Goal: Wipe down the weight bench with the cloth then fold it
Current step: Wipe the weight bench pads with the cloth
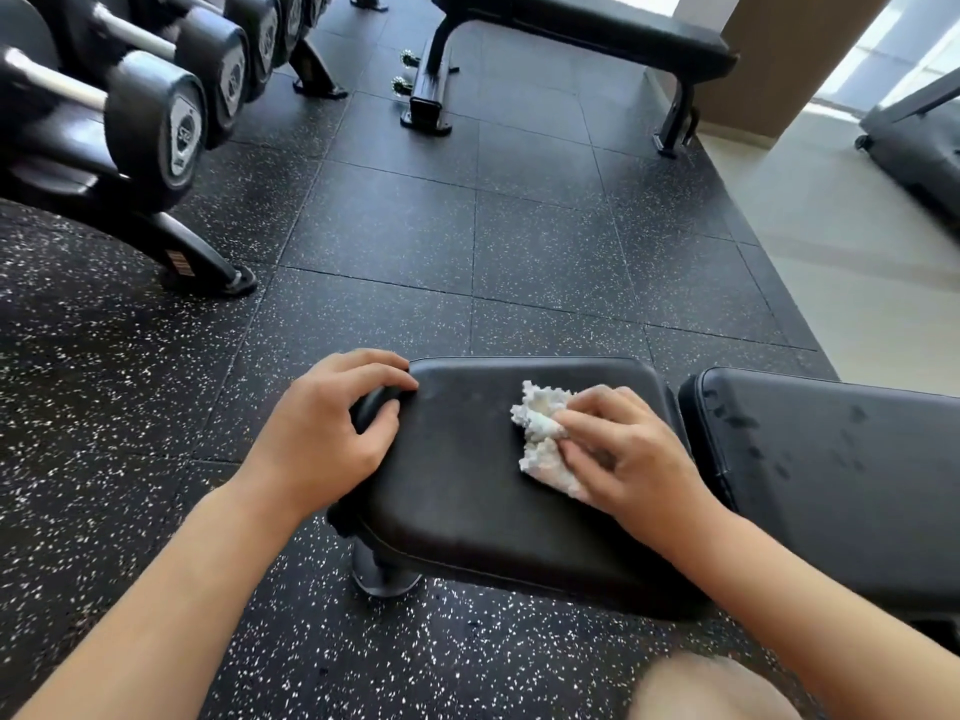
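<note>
The black padded seat of the weight bench lies in front of me, with its longer back pad to the right across a narrow gap. A crumpled white cloth lies on the right part of the seat. My right hand presses on it, fingers bent over the cloth and pinching its folds. My left hand grips the seat's left end, fingers curled round the rounded handle there.
A dumbbell rack stands at the upper left, its foot reaching out on the speckled rubber floor. A second flat bench stands at the far side. Pale floor and another machine lie to the right.
</note>
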The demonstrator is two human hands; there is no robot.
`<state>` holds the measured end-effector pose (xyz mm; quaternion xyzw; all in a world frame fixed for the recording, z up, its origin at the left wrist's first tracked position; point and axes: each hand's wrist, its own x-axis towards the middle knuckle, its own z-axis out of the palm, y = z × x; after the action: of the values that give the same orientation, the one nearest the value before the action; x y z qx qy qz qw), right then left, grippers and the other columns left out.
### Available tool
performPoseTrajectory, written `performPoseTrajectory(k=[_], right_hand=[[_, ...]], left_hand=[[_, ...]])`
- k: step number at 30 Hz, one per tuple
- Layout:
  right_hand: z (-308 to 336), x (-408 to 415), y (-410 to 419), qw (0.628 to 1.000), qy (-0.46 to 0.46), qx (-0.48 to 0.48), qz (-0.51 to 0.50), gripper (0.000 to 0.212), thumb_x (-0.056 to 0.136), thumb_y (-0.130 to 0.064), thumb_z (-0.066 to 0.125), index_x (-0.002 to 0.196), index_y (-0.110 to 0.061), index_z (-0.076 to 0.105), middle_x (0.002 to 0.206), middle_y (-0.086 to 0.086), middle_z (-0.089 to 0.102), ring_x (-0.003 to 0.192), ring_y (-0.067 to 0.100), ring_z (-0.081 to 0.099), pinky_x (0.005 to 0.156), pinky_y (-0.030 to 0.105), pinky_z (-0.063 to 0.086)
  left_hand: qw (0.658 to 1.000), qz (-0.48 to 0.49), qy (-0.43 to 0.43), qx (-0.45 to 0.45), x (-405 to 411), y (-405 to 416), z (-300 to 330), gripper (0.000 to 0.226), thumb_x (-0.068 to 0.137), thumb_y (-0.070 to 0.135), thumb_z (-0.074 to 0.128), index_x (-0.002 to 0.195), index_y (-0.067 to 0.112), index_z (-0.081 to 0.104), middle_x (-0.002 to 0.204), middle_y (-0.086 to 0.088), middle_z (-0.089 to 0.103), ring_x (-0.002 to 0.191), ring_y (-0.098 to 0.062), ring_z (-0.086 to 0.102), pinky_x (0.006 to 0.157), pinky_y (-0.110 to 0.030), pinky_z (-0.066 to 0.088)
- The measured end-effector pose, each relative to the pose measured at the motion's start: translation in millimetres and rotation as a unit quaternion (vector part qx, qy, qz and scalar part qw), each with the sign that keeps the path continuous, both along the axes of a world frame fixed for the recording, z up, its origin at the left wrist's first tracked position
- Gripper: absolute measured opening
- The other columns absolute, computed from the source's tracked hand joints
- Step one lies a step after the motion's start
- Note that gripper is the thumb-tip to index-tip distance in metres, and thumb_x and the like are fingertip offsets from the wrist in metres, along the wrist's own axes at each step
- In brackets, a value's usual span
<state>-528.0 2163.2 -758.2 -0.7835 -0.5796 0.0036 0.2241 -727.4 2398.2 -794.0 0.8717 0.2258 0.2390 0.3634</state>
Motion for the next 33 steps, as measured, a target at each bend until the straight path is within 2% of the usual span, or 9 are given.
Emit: performPoseTrajectory(k=[4, 7, 10, 14, 16, 18, 22, 28, 33], right_hand=[[0.3, 4.9, 49.3, 0.996, 0.004, 0.029, -0.079, 0.007, 0.093, -0.016, 0.071, 0.097, -0.017, 0.077, 0.100, -0.002, 0.062, 0.096, 0.022, 0.056, 0.087, 0.044, 0.050], [-3.6, -32.0, 83.8, 0.999, 0.001, 0.029, -0.030, 0.008, 0.092, -0.019, 0.070, 0.097, -0.016, 0.075, 0.102, 0.000, 0.063, 0.095, 0.024, 0.055, 0.086, 0.042, 0.049], [-6.7, -67.7, 77.9, 0.999, 0.017, 0.024, 0.036, 0.009, 0.095, -0.021, 0.066, 0.096, -0.015, 0.072, 0.104, 0.000, 0.061, 0.094, 0.024, 0.051, 0.088, 0.039, 0.047], [-2.4, -68.3, 15.9, 0.997, 0.034, -0.010, 0.064, 0.010, 0.099, -0.018, 0.064, 0.106, -0.014, 0.071, 0.107, -0.002, 0.060, 0.095, 0.022, 0.052, 0.095, 0.034, 0.044], [2.0, -53.7, -20.2, 0.999, 0.031, -0.026, 0.017, 0.010, 0.100, -0.018, 0.065, 0.108, -0.015, 0.072, 0.108, -0.006, 0.060, 0.096, 0.021, 0.054, 0.091, 0.035, 0.046], [6.5, -35.2, -47.9, 0.996, 0.036, -0.027, -0.071, 0.012, 0.098, -0.016, 0.068, 0.108, -0.016, 0.074, 0.107, -0.009, 0.061, 0.098, 0.018, 0.057, 0.088, 0.034, 0.048], [8.8, 1.9, -56.9, 0.974, 0.045, -0.006, -0.222, 0.017, 0.094, -0.011, 0.073, 0.110, -0.012, 0.079, 0.105, 0.000, 0.065, 0.102, 0.021, 0.063, 0.094, 0.040, 0.051], [0.5, 36.6, 6.8, 0.956, 0.036, 0.029, -0.291, 0.014, 0.096, -0.019, 0.068, 0.102, -0.013, 0.080, 0.099, 0.003, 0.064, 0.099, 0.025, 0.060, 0.092, 0.045, 0.049], [0.5, 38.2, 43.3, 0.957, 0.038, -0.003, -0.287, 0.019, 0.097, -0.026, 0.066, 0.108, -0.018, 0.080, 0.106, 0.001, 0.064, 0.105, 0.024, 0.056, 0.097, 0.041, 0.045]], left_hand=[[1.000, 0.000, 0.001, -0.002, -1.8, 1.3, -0.3, 0.028, 0.088, 0.005, 0.073, 0.103, 0.028, 0.078, 0.119, 0.020, 0.069, 0.118, -0.007, 0.063, 0.109, -0.025, 0.044], [1.000, 0.008, -0.012, 0.012, 2.3, 1.8, 0.9, 0.028, 0.088, 0.000, 0.071, 0.102, 0.022, 0.079, 0.116, 0.015, 0.072, 0.113, -0.011, 0.066, 0.107, -0.028, 0.047], [0.999, 0.008, -0.041, 0.025, 12.2, 0.1, 2.5, 0.028, 0.086, -0.005, 0.069, 0.100, 0.017, 0.078, 0.113, 0.011, 0.073, 0.110, -0.013, 0.068, 0.104, -0.033, 0.050], [0.997, -0.028, -0.070, 0.026, 36.3, -17.1, 11.2, 0.026, 0.088, -0.003, 0.067, 0.101, 0.017, 0.078, 0.114, 0.010, 0.072, 0.110, -0.013, 0.066, 0.103, -0.022, 0.047], [0.994, -0.074, -0.072, 0.040, 51.5, -33.2, 16.6, 0.026, 0.088, -0.002, 0.068, 0.102, 0.017, 0.077, 0.113, 0.010, 0.072, 0.110, -0.014, 0.064, 0.102, -0.021, 0.046], [0.988, -0.132, -0.067, 0.052, 64.4, -50.3, 19.1, 0.026, 0.088, -0.001, 0.068, 0.103, 0.017, 0.078, 0.112, 0.010, 0.073, 0.110, -0.014, 0.063, 0.102, -0.025, 0.046], [0.973, -0.213, -0.051, 0.067, 82.6, -74.6, 16.0, 0.024, 0.087, 0.004, 0.068, 0.102, 0.019, 0.079, 0.111, 0.012, 0.074, 0.110, -0.015, 0.064, 0.103, -0.033, 0.047], [0.975, -0.211, -0.034, 0.056, 92.7, -85.2, 13.5, 0.020, 0.085, 0.003, 0.069, 0.096, 0.017, 0.079, 0.105, 0.009, 0.075, 0.103, -0.021, 0.067, 0.094, -0.045, 0.052], [0.978, -0.195, -0.040, 0.068, 88.3, -83.8, 11.0, 0.020, 0.083, 0.003, 0.068, 0.092, 0.018, 0.078, 0.100, 0.009, 0.075, 0.098, -0.019, 0.065, 0.091, -0.041, 0.053]])
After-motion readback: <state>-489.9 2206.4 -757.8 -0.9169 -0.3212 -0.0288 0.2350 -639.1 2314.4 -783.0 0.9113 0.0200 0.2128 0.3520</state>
